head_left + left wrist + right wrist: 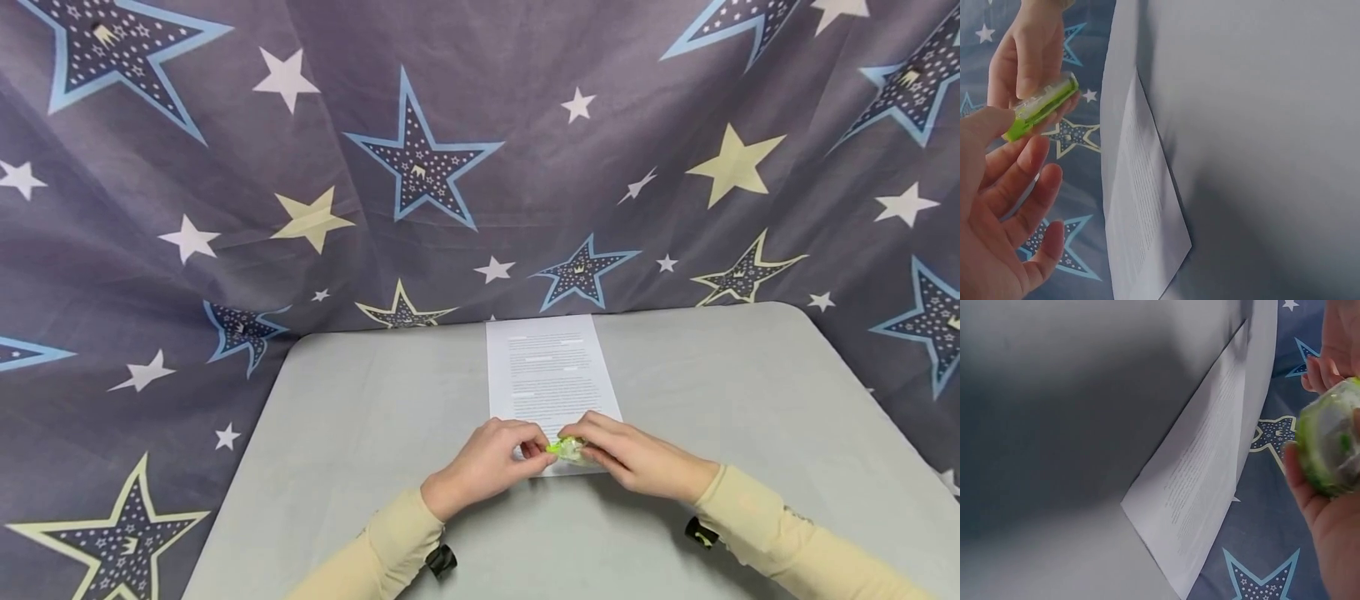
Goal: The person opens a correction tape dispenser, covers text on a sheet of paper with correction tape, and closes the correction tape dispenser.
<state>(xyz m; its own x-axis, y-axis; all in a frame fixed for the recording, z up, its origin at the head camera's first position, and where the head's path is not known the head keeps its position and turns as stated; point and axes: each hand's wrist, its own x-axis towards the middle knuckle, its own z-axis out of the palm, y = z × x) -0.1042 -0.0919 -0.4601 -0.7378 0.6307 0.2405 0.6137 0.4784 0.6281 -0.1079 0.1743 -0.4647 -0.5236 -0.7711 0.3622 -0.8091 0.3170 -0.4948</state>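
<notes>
A small green, see-through correction tape dispenser is held above the near end of a printed sheet of paper. My right hand grips its rounded body between thumb and fingers. My left hand pinches the bright green narrow end between thumb and index finger; in the left wrist view its other fingers are spread loosely below the dispenser. Seen from the right wrist, the dispenser shows a clear, rounded case. Several blank white strips interrupt the printed lines on the sheet.
The sheet lies flat on a grey table, its far edge near the table's back edge. A dark curtain with stars hangs behind and beside the table. A black band sits at the left wrist, another at the right.
</notes>
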